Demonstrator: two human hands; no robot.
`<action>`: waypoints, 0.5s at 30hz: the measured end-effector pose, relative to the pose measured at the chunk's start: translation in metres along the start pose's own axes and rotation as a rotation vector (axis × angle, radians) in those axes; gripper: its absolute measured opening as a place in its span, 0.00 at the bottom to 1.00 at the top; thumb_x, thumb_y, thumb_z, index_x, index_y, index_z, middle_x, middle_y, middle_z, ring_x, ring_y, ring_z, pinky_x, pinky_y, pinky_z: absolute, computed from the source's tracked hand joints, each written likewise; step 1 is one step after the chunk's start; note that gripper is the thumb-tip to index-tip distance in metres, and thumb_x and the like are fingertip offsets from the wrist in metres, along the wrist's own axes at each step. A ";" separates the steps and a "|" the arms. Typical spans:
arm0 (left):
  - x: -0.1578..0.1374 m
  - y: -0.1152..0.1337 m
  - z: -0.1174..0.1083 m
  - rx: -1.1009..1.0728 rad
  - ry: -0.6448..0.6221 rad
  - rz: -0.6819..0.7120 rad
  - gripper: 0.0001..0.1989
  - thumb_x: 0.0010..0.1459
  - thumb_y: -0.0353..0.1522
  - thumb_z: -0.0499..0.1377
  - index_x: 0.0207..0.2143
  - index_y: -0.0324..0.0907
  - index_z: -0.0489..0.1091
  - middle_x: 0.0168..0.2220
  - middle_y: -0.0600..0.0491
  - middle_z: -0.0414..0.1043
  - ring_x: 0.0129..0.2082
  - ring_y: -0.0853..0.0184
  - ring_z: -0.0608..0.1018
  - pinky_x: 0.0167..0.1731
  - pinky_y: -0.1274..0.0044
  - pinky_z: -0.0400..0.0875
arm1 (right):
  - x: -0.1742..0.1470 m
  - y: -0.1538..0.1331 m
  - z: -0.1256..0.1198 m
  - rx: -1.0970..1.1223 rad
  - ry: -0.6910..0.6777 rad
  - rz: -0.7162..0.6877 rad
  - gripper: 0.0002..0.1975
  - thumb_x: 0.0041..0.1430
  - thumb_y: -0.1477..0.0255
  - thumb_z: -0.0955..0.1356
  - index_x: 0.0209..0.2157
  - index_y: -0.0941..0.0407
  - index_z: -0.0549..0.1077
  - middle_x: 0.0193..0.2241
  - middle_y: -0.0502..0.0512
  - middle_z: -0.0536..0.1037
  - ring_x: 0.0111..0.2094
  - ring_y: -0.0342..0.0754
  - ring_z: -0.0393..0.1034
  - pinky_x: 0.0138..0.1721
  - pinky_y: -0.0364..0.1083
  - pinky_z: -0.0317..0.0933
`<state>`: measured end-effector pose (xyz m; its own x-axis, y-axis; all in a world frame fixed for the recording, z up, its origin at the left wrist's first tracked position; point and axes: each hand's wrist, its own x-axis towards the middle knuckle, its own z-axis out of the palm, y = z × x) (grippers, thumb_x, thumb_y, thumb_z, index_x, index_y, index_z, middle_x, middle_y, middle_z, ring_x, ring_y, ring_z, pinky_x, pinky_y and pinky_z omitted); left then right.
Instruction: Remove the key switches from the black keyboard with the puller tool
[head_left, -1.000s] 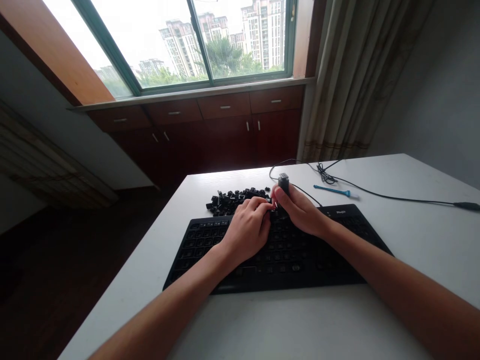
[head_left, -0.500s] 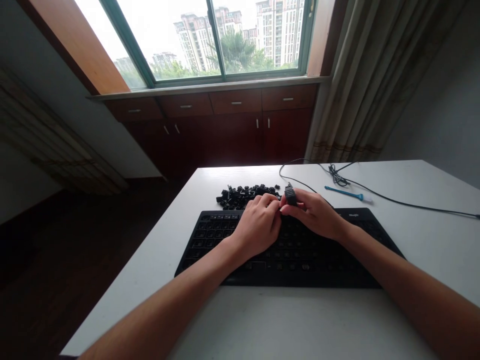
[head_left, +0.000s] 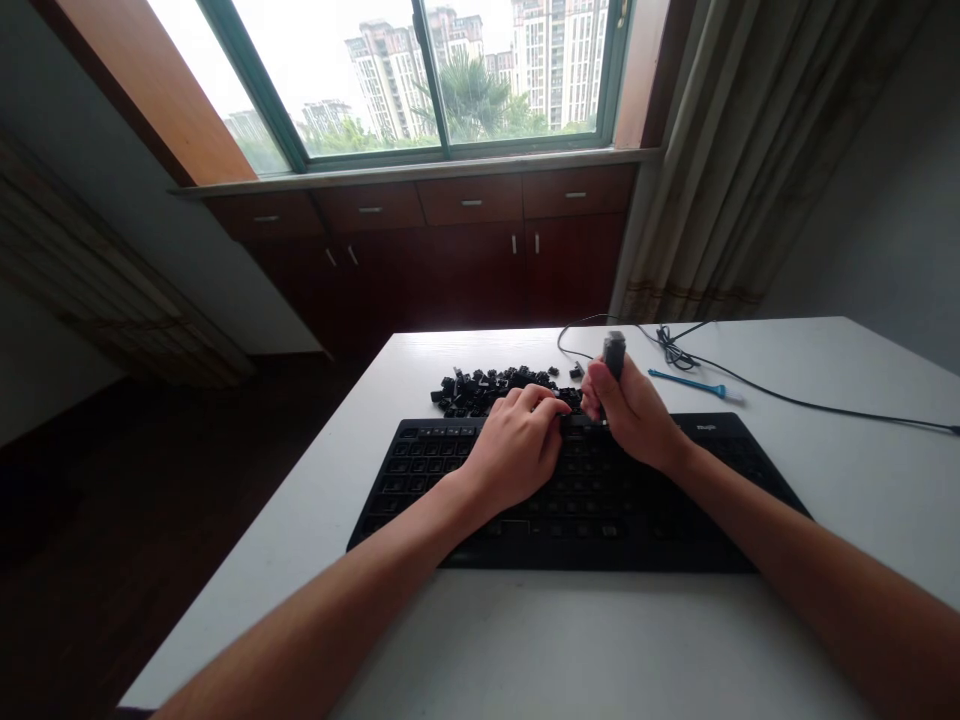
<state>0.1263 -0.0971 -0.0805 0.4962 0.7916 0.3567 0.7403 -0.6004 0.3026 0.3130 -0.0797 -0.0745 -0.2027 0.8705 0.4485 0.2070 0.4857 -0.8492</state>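
Apparent step: key-pulling. Your right hand (head_left: 634,412) grips a tool (head_left: 614,352); your left hand (head_left: 516,440), nine o'clock from it, curls, hold unclear. Next calls for a steady keyboard (head_left: 583,495).

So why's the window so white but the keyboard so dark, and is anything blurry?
Head view: the window glares with daylight, while the keyboard is black and dimly lit; head view again: the tool in the right hand looks smeared at its top.
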 end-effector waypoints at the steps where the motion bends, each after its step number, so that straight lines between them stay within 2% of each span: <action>1: 0.000 0.000 0.000 -0.001 -0.001 -0.001 0.15 0.65 0.31 0.49 0.50 0.45 0.70 0.52 0.51 0.68 0.50 0.61 0.70 0.53 0.64 0.68 | 0.001 0.001 0.000 0.059 0.042 0.020 0.15 0.71 0.56 0.59 0.36 0.53 0.60 0.25 0.46 0.66 0.23 0.42 0.64 0.30 0.46 0.63; 4: 0.001 0.000 0.000 -0.005 0.001 -0.002 0.15 0.66 0.31 0.49 0.50 0.45 0.70 0.52 0.51 0.69 0.50 0.61 0.70 0.53 0.64 0.68 | 0.003 0.001 -0.002 0.126 0.073 0.022 0.17 0.71 0.55 0.58 0.35 0.53 0.63 0.26 0.48 0.68 0.26 0.43 0.66 0.34 0.47 0.64; 9: 0.000 0.000 0.000 -0.010 0.011 0.003 0.15 0.65 0.31 0.50 0.51 0.46 0.70 0.53 0.51 0.69 0.50 0.61 0.71 0.53 0.63 0.68 | 0.002 -0.004 -0.003 0.026 -0.057 -0.012 0.19 0.71 0.56 0.58 0.37 0.55 0.69 0.34 0.53 0.73 0.35 0.45 0.68 0.41 0.47 0.63; 15: 0.000 0.000 -0.001 0.000 0.016 0.018 0.15 0.65 0.31 0.50 0.50 0.44 0.70 0.52 0.49 0.69 0.49 0.61 0.71 0.52 0.63 0.69 | -0.003 -0.005 -0.006 -0.092 -0.140 -0.022 0.15 0.71 0.59 0.60 0.43 0.55 0.69 0.34 0.53 0.73 0.35 0.45 0.67 0.40 0.46 0.63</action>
<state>0.1259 -0.0970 -0.0799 0.5023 0.7785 0.3764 0.7312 -0.6147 0.2958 0.3185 -0.0840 -0.0695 -0.3379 0.8430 0.4185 0.2867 0.5157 -0.8073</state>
